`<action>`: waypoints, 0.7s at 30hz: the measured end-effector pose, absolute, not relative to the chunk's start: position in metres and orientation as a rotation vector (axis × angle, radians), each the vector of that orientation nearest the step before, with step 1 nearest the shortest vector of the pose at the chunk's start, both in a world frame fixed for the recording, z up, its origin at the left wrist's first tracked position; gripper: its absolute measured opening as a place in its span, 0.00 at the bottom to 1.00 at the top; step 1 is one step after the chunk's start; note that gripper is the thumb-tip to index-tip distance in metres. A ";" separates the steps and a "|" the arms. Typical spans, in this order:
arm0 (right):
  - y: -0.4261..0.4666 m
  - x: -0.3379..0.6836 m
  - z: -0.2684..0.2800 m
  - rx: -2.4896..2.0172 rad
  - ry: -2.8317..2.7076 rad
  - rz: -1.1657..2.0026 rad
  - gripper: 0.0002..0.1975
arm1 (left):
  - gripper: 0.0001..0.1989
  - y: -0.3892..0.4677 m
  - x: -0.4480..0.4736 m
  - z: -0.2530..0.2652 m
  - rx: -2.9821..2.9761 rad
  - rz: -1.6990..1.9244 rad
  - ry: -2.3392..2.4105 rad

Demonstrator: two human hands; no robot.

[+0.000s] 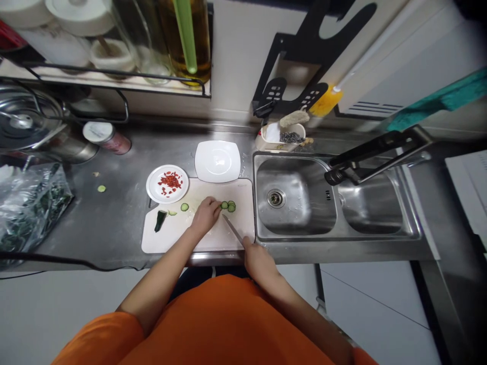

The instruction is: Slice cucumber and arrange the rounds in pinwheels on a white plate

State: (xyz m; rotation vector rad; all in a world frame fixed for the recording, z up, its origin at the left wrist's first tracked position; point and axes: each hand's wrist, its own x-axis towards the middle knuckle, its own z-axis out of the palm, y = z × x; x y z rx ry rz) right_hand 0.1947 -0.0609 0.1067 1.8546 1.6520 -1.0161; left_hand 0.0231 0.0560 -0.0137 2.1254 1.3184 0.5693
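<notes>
My right hand (pixel 260 260) is closed round the handle of a knife (pixel 233 229), whose blade slants up and left over the white cutting board (pixel 171 242). My left hand (pixel 207 215) rests on the board with its fingers bent together near the blade tip, by the cucumber slices (pixel 230 206). Whatever lies under those fingers is mostly hidden. Left of that hand lies a single cucumber slice (pixel 184 207). A dark green cucumber end piece (pixel 160 221) sits farther left, beside a pale green sliver (pixel 172 213).
A round plate (pixel 151 188) with chopped red pieces overlaps the board's back left corner. Behind the board stands a white square plate (pixel 217 161). To the right is a steel sink (pixel 297 223) with a black faucet (pixel 365 165). A plastic bag of greens (pixel 34 208) lies left.
</notes>
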 end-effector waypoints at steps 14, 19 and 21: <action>-0.056 0.195 0.105 1.831 1.683 -1.005 0.20 | 0.05 0.054 0.010 0.017 1.717 0.530 1.490; -0.050 0.190 0.104 1.802 1.671 -1.022 0.20 | 0.09 0.044 -0.005 0.030 1.346 0.390 1.756; -0.048 0.187 0.103 1.786 1.683 -1.036 0.21 | 0.09 0.042 -0.009 0.031 1.297 0.377 1.813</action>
